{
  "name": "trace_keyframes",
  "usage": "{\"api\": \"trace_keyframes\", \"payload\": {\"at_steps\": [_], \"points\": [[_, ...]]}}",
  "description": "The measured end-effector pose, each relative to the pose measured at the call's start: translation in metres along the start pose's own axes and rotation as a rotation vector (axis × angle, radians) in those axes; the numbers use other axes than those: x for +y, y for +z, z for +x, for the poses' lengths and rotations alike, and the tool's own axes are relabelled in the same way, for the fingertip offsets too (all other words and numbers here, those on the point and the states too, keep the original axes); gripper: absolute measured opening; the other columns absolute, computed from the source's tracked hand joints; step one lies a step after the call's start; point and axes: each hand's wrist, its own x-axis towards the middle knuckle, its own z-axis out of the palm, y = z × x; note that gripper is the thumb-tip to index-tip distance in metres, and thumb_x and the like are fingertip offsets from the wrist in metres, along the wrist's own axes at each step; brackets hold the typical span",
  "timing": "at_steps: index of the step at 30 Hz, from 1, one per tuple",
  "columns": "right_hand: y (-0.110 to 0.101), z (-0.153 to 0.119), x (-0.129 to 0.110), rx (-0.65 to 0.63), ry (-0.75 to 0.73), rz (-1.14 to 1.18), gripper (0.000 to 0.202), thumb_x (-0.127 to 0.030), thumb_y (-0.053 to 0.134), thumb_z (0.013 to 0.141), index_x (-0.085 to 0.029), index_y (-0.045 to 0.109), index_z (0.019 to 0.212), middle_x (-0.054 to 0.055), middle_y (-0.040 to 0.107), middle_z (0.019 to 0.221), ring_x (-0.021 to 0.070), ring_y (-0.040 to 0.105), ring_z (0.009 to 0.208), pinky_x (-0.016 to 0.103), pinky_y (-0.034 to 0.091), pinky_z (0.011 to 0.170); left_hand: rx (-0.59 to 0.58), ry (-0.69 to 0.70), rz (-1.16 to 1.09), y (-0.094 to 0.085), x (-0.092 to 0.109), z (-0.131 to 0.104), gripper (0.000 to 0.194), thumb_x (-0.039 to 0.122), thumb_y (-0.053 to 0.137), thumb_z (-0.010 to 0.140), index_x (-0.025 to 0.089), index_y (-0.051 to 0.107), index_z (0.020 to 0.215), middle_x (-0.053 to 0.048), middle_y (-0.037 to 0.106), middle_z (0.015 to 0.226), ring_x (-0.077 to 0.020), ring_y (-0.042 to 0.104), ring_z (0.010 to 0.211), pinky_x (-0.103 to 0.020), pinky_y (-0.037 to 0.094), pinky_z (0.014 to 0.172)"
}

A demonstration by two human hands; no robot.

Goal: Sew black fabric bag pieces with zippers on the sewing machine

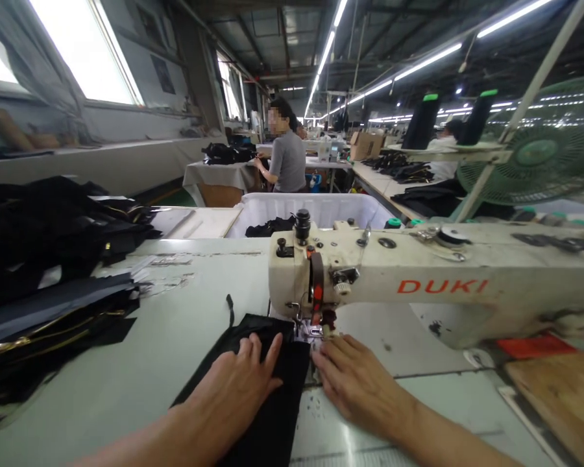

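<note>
The work seems unfinished: black cloth lies at the sewing machine, left hand spread on it, right hand unclear in grip

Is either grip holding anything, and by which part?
Nothing clearly held: the left grip lies open on top of the black fabric. The right grip is by the fabric's right edge; whether it pinches anything cannot be told.

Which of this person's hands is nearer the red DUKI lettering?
The right. The right hand is below and to the left of the lettering; the left hand rests on black cloth, farther left.
</note>
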Motion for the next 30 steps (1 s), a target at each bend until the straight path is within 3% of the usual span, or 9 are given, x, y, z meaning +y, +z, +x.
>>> {"api": "trace_keyframes", "payload": {"at_steps": [3, 6, 9, 13, 17, 21, 25, 30], "points": [[-0.007, -0.006, -0.008, -0.049, 0.023, -0.001, 0.029, -0.010, 0.050, 0.088, -0.011, 0.059, 0.116, 0.010, 0.064, 0.095, 0.0244, 0.057, 0.090, 0.040, 0.048, 0.086, 0.066, 0.020, -0.080, -0.006, -0.006, 0.006, 0.046, 0.025, 0.069, 0.085, 0.012, 0.059, 0.129, -0.019, 0.068, 0.100, -0.0312, 0.068, 0.078, -0.035, 0.055, 0.055], [-0.008, -0.011, -0.017, -0.037, 0.057, 0.055, 0.035, -0.006, 0.048, 0.088, -0.011, 0.056, 0.122, 0.010, 0.064, 0.103, 0.0235, 0.056, 0.096, 0.038, 0.046, 0.090, 0.205, 0.180, -0.261, -0.003, -0.015, 0.011, 0.034, 0.016, 0.059, 0.091, 0.018, 0.056, 0.125, -0.013, 0.063, 0.118, -0.0282, 0.065, 0.099, -0.037, 0.057, 0.076], [-0.004, -0.013, -0.021, -0.007, 0.058, 0.103, 0.035, -0.006, 0.048, 0.090, -0.011, 0.055, 0.124, 0.011, 0.064, 0.112, 0.0232, 0.055, 0.104, 0.037, 0.043, 0.095, 0.247, 0.313, -0.411, 0.002, -0.014, 0.012, 0.022, 0.020, 0.056, 0.096, 0.020, 0.056, 0.118, -0.008, 0.063, 0.115, -0.0250, 0.061, 0.104, -0.035, 0.054, 0.086], [0.000, -0.013, -0.022, 0.004, 0.030, 0.121, 0.034, -0.007, 0.046, 0.093, -0.009, 0.055, 0.125, 0.012, 0.064, 0.113, 0.0226, 0.055, 0.106, 0.037, 0.042, 0.096, 0.166, 0.315, -0.396, -0.001, -0.007, 0.012, 0.010, 0.017, 0.055, 0.095, 0.018, 0.057, 0.105, -0.008, 0.063, 0.105, -0.0243, 0.062, 0.092, -0.033, 0.055, 0.073], [0.001, -0.012, -0.022, -0.006, 0.039, 0.136, 0.033, -0.006, 0.047, 0.092, -0.009, 0.055, 0.124, 0.011, 0.064, 0.110, 0.0225, 0.054, 0.104, 0.037, 0.042, 0.096, 0.113, 0.408, -0.316, -0.006, -0.002, 0.015, 0.015, 0.004, 0.051, 0.089, 0.018, 0.057, 0.091, -0.005, 0.061, 0.087, -0.0222, 0.059, 0.077, -0.030, 0.050, 0.060], [-0.001, -0.010, -0.021, -0.022, 0.029, 0.146, 0.032, -0.006, 0.047, 0.091, -0.008, 0.055, 0.122, 0.011, 0.063, 0.112, 0.0236, 0.053, 0.104, 0.038, 0.042, 0.096, 0.224, 0.363, -0.371, -0.001, 0.001, 0.019, 0.019, 0.007, 0.049, 0.092, 0.018, 0.056, 0.078, -0.003, 0.059, 0.076, -0.0191, 0.058, 0.070, -0.027, 0.047, 0.058], [-0.001, -0.010, -0.018, -0.034, 0.028, 0.154, 0.026, -0.005, 0.047, 0.090, -0.010, 0.058, 0.114, 0.010, 0.063, 0.109, 0.0228, 0.053, 0.101, 0.036, 0.043, 0.094, 0.297, 0.259, -0.545, 0.000, -0.001, 0.021, 0.021, 0.013, 0.048, 0.093, 0.019, 0.062, 0.079, -0.002, 0.063, 0.072, -0.0164, 0.062, 0.068, -0.025, 0.049, 0.064], [-0.001, -0.014, -0.023, 0.075, 0.128, 0.195, 0.032, -0.003, 0.048, 0.086, -0.011, 0.056, 0.117, 0.012, 0.062, 0.111, 0.0237, 0.053, 0.103, 0.037, 0.046, 0.092, 0.293, 0.128, -0.678, -0.006, -0.009, 0.020, 0.015, 0.016, 0.053, 0.087, 0.022, 0.067, 0.084, 0.001, 0.071, 0.082, -0.0135, 0.068, 0.070, -0.021, 0.051, 0.069]]}}
